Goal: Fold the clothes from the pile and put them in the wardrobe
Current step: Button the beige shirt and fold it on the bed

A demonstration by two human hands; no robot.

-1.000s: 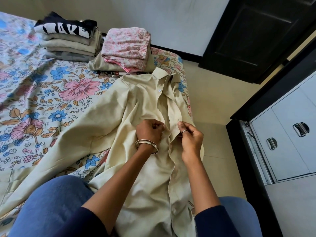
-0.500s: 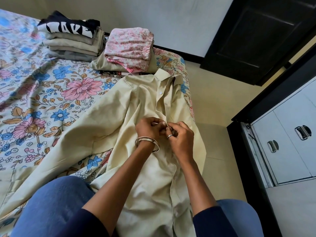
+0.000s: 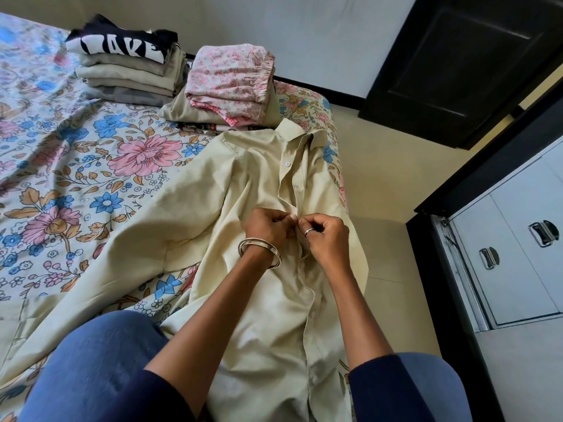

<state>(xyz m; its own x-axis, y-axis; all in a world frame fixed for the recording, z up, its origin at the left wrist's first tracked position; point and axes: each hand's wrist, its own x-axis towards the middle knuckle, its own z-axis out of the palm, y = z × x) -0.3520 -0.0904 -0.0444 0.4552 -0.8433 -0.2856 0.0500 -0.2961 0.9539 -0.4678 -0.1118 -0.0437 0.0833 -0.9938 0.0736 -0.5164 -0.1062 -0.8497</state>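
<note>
Pinching the front placket of a cream shirt (image 3: 243, 190), left hand (image 3: 266, 226) and right hand (image 3: 327, 239) sit close together mid-chest, each grip closed on the fabric edge near a button. Shirt lies face up on the floral bed (image 3: 76, 178), collar toward two folded stacks: pink floral garment (image 3: 228, 77) on top of one, black printed tee (image 3: 122, 47) on the other. White wardrobe doors (image 3: 518, 254) stand at right.

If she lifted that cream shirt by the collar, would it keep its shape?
Probably not. The cream shirt lies creased and draped over the bed edge, so it looks floppy. It seems thin, likely light, and its sleeve would trail.
</note>
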